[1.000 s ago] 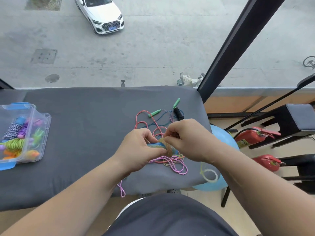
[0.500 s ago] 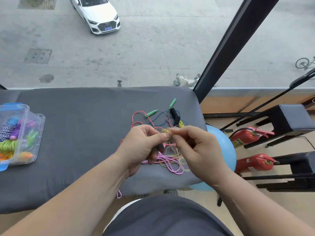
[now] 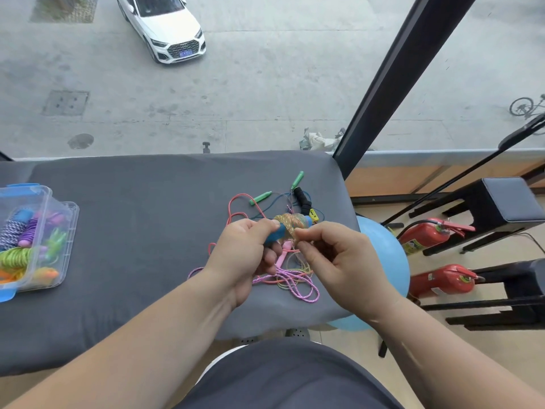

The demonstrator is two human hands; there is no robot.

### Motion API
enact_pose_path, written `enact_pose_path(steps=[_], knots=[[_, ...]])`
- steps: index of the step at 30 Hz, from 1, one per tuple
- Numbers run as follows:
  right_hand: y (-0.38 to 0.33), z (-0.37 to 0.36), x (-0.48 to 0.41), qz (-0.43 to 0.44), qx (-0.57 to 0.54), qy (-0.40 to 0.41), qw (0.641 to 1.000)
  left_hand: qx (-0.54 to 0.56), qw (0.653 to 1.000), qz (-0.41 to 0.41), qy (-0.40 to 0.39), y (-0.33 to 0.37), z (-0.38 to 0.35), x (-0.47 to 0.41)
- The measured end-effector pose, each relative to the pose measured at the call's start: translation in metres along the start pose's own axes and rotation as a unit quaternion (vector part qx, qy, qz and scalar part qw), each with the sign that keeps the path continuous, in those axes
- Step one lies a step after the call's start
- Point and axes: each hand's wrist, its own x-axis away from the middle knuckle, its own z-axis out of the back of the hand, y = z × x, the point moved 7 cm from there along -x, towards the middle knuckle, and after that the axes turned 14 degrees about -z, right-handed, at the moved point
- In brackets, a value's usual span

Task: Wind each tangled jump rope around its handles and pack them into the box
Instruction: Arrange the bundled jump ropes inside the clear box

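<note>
My left hand (image 3: 246, 255) grips the blue handles (image 3: 275, 235) of a jump rope, held just above the grey table (image 3: 132, 219). A yellowish rope (image 3: 290, 224) is wound in a thick coil around those handles. My right hand (image 3: 336, 258) pinches the loose end of that rope right below the coil. Under my hands lies a tangle of pink rope (image 3: 295, 280), red rope (image 3: 239, 206) and a dark rope with green handles (image 3: 261, 198). A clear plastic box (image 3: 63, 231) at the left holds several wound ropes.
A black handle (image 3: 302, 199) lies at the far side of the tangle. The table's right edge runs close to the ropes. Beyond it sit a blue ball (image 3: 380, 249), two red fire extinguishers (image 3: 427, 236) and black stools (image 3: 501, 202). A window stands behind the table.
The wound coil on the blue handles has come up into view above my left hand. My right hand has shifted to the lower right, still pinching the rope end.
</note>
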Motion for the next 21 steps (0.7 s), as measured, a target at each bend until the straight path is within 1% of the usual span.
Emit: enact_pose_path(steps=[2, 5, 8, 10, 12, 14, 16, 18, 21], knots=[[0.005, -0.004, 0.002, -0.036, -0.031, -0.018, 0.999, 0.051, 0.998, 0.027, 0.023, -0.001, 0.0, 0.0], [0.011, -0.005, -0.001, -0.102, -0.142, -0.038, 0.984, 0.14, 0.988, 0.067, 0.012, 0.002, -0.005, 0.002], [0.016, -0.007, -0.006, -0.159, -0.233, -0.077, 0.956, 0.204, 0.974, 0.089, -0.05, 0.009, -0.011, 0.007], [0.021, -0.011, -0.008, -0.194, -0.275, -0.126, 0.933, 0.205, 0.971, 0.083, -0.094, 0.013, -0.014, 0.011], [0.024, -0.015, -0.011, -0.213, -0.286, -0.171, 0.918, 0.186, 0.972, 0.072, -0.123, 0.016, -0.014, 0.016], [0.027, -0.017, -0.013, -0.218, -0.248, -0.211, 0.92, 0.174, 0.971, 0.069, -0.151, 0.018, -0.012, 0.021], [0.029, -0.017, -0.015, -0.204, -0.164, -0.236, 0.936, 0.146, 0.969, 0.052, -0.194, 0.02, -0.012, 0.024], [0.032, -0.014, -0.022, -0.189, -0.081, -0.254, 0.945, 0.086, 0.97, 0.024, -0.225, 0.019, -0.009, 0.025], [0.029, -0.012, -0.036, -0.159, 0.052, -0.282, 0.945, -0.015, 0.97, 0.001, -0.244, 0.012, 0.001, 0.022]])
